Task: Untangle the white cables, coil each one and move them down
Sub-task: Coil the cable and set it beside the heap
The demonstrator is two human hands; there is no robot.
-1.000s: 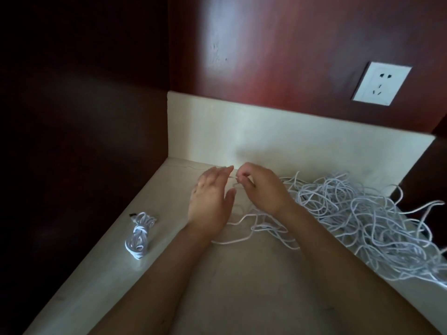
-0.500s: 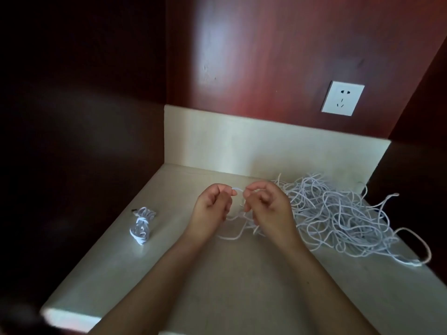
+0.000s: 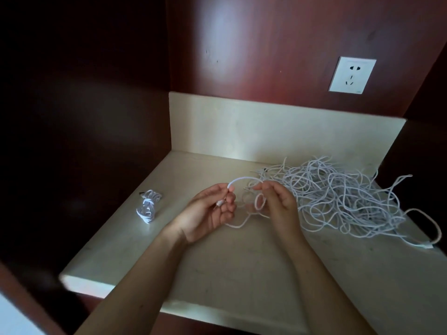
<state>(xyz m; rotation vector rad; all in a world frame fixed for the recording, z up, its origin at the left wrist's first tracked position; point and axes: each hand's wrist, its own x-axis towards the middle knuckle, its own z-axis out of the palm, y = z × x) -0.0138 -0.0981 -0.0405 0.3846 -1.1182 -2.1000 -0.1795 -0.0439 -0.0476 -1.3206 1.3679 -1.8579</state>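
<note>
A big tangle of white cables [image 3: 343, 197] lies on the right half of the cream counter [image 3: 242, 267]. My left hand [image 3: 208, 213] is turned palm up and pinches one white cable [image 3: 238, 179] near its plug end. That cable arcs over to my right hand [image 3: 278, 204], which pinches it beside the pile; a small loop hangs under those fingers. A slack stretch trails on the counter between my hands. One coiled, tied white cable [image 3: 148, 206] rests apart at the left of the counter.
A cream backsplash [image 3: 278, 131] closes the back, with dark red wood walls on the left and behind. A white wall socket [image 3: 352, 74] sits above the pile. The counter's front edge [image 3: 169, 308] is close to me. A long loose cable loop [image 3: 433, 226] reaches the right edge.
My hands have lifted and drawn apart, stretching an arc of cable between them. My left hand has turned palm up. The view has pulled back, showing the counter's front edge.
</note>
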